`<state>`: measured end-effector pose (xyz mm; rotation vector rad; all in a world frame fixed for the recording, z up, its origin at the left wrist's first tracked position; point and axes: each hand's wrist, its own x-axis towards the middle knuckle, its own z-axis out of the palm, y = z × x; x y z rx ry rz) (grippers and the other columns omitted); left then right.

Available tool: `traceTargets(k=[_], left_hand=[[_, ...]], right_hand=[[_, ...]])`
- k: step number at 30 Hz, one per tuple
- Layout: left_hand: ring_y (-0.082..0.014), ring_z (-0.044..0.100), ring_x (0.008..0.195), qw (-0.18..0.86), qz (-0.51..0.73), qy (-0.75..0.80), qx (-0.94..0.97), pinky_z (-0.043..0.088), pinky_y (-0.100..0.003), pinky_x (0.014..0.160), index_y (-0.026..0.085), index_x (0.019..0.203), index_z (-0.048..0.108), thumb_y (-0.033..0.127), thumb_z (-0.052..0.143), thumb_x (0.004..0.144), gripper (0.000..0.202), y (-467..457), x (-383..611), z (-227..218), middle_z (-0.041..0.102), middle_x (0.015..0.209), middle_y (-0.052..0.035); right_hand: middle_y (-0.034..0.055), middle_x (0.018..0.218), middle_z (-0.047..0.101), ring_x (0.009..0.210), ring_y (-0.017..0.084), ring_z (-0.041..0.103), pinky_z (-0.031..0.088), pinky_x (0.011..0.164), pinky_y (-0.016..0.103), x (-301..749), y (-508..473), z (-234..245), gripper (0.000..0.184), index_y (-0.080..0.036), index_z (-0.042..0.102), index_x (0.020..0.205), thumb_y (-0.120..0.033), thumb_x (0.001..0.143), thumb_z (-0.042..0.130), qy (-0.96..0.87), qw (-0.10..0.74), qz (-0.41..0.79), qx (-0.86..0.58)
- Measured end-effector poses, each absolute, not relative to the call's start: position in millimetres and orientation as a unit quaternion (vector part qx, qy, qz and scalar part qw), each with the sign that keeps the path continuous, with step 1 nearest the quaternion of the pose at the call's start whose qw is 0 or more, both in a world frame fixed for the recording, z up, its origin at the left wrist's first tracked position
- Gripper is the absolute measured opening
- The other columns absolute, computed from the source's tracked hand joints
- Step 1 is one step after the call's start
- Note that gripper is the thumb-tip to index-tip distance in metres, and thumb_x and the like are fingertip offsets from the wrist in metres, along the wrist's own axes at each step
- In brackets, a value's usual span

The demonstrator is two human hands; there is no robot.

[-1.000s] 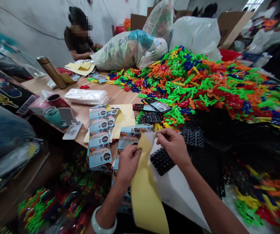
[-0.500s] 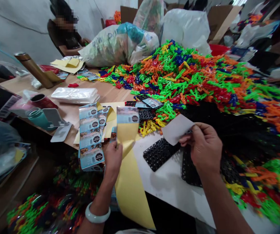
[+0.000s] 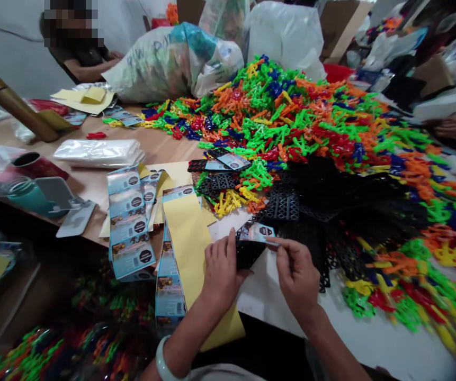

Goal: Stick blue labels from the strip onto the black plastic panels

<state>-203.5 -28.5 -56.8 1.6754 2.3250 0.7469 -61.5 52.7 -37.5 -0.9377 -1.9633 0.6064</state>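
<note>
My left hand [image 3: 220,272] grips the near left edge of a black perforated plastic plate [image 3: 248,256] above the white work surface. Between thumb and fingers, my right hand [image 3: 297,270] pinches the right end of a blue printed label [image 3: 257,233], which lies over the plate's far side. Left of my left hand hangs a label strip [image 3: 170,286] with its yellow backing paper [image 3: 188,233] folded over. Another strip of blue labels [image 3: 130,222] drapes over the table edge farther left. Black perforated plates [image 3: 281,203] lie just beyond my hands.
A large heap of colourful plastic pieces [image 3: 291,116] covers the back and right. Filled bags [image 3: 172,63] stand behind it. At left are a gold thermos [image 3: 17,108], clear plastic bags [image 3: 98,152], a teal jar [image 3: 29,196] and a phone stand [image 3: 74,217]. A person [image 3: 80,58] sits across.
My left hand has left the label strip and moved right onto the black plate. My right hand has brought the label down onto the plate and turned its printed side up.
</note>
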Motion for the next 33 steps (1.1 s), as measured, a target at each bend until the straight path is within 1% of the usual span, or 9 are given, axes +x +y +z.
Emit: traceTargets(k=[4, 9, 14, 17, 19, 22, 26, 28, 33], left_hand=[[-0.0326, 0.050, 0.119, 0.077, 0.279, 0.785, 0.548, 0.036, -0.047, 0.100, 0.015, 0.150, 0.009, 0.037, 0.080, 0.070, 0.109, -43, -198, -63, 0.051, 0.132, -0.0195], [-0.0306, 0.050, 0.120, 0.112, 0.288, 0.763, 0.568, 0.035, -0.047, 0.100, 0.020, 0.151, -0.001, 0.031, 0.077, 0.073, 0.111, -55, -208, -69, 0.052, 0.135, -0.0171], [-0.0313, 0.052, 0.119, 0.134, 0.296, 0.755, 0.570, 0.037, -0.049, 0.099, 0.022, 0.152, 0.000, 0.030, 0.071, 0.077, 0.103, -58, -219, -79, 0.054, 0.133, -0.0156], [-0.0304, 0.051, 0.121, 0.137, 0.305, 0.743, 0.580, 0.037, -0.049, 0.099, 0.023, 0.152, 0.001, 0.022, 0.063, 0.080, 0.095, -61, -224, -81, 0.054, 0.133, -0.0147], [-0.0290, 0.049, 0.123, 0.135, 0.309, 0.738, 0.585, 0.036, -0.048, 0.101, 0.022, 0.152, 0.004, 0.014, 0.056, 0.082, 0.088, -62, -226, -79, 0.053, 0.133, -0.0150], [-0.0276, 0.047, 0.126, 0.130, 0.318, 0.736, 0.583, 0.035, -0.048, 0.103, 0.021, 0.151, 0.014, 0.005, 0.046, 0.081, 0.078, -60, -229, -71, 0.051, 0.135, -0.0156], [-0.0258, 0.044, 0.129, 0.131, 0.338, 0.735, 0.574, 0.035, -0.047, 0.105, 0.021, 0.146, 0.029, 0.001, 0.040, 0.079, 0.071, -55, -233, -63, 0.049, 0.137, -0.0138], [-0.0255, 0.044, 0.129, 0.133, 0.343, 0.730, 0.576, 0.036, -0.047, 0.106, 0.021, 0.145, 0.031, 0.000, 0.039, 0.079, 0.070, -54, -235, -64, 0.050, 0.137, -0.0136], [-0.0257, 0.049, 0.125, 0.145, 0.341, 0.718, 0.589, 0.039, -0.047, 0.103, 0.018, 0.145, 0.029, -0.001, 0.039, 0.077, 0.071, -53, -237, -70, 0.053, 0.134, -0.0151]], right_hand=[[0.0084, 0.107, 0.068, 0.098, 0.019, 0.067, 0.057, 0.086, 0.033, -59, 36, -49, 0.026, -0.020, 0.054, 0.118, -0.015, 0.095, 0.045, -0.821, 0.412, 0.203, -0.338], [0.0097, 0.108, 0.069, 0.102, 0.019, 0.067, 0.058, 0.087, 0.033, -66, 27, -55, 0.030, -0.020, 0.051, 0.121, -0.011, 0.093, 0.046, -0.829, 0.430, 0.179, -0.311], [0.0097, 0.109, 0.069, 0.102, 0.019, 0.068, 0.058, 0.087, 0.033, -68, 25, -57, 0.030, -0.020, 0.051, 0.121, -0.012, 0.093, 0.045, -0.824, 0.428, 0.172, -0.328], [0.0096, 0.109, 0.069, 0.101, 0.019, 0.068, 0.057, 0.087, 0.033, -67, 24, -59, 0.028, -0.020, 0.051, 0.120, -0.013, 0.094, 0.045, -0.823, 0.419, 0.179, -0.339], [0.0095, 0.109, 0.069, 0.101, 0.019, 0.067, 0.057, 0.088, 0.033, -66, 23, -60, 0.027, -0.020, 0.051, 0.120, -0.013, 0.094, 0.045, -0.823, 0.414, 0.182, -0.344], [0.0097, 0.108, 0.069, 0.101, 0.019, 0.068, 0.057, 0.088, 0.033, -66, 22, -61, 0.027, -0.020, 0.051, 0.119, -0.013, 0.094, 0.045, -0.822, 0.413, 0.180, -0.349], [0.0096, 0.108, 0.069, 0.099, 0.019, 0.068, 0.057, 0.086, 0.032, -68, 21, -57, 0.026, -0.020, 0.051, 0.119, -0.014, 0.094, 0.044, -0.820, 0.410, 0.181, -0.356], [0.0094, 0.108, 0.069, 0.100, 0.019, 0.068, 0.058, 0.086, 0.032, -69, 21, -55, 0.027, -0.020, 0.051, 0.119, -0.013, 0.094, 0.044, -0.818, 0.416, 0.182, -0.353], [0.0093, 0.108, 0.069, 0.101, 0.018, 0.068, 0.057, 0.087, 0.032, -71, 21, -53, 0.028, -0.021, 0.051, 0.120, -0.013, 0.094, 0.044, -0.812, 0.430, 0.183, -0.349]])
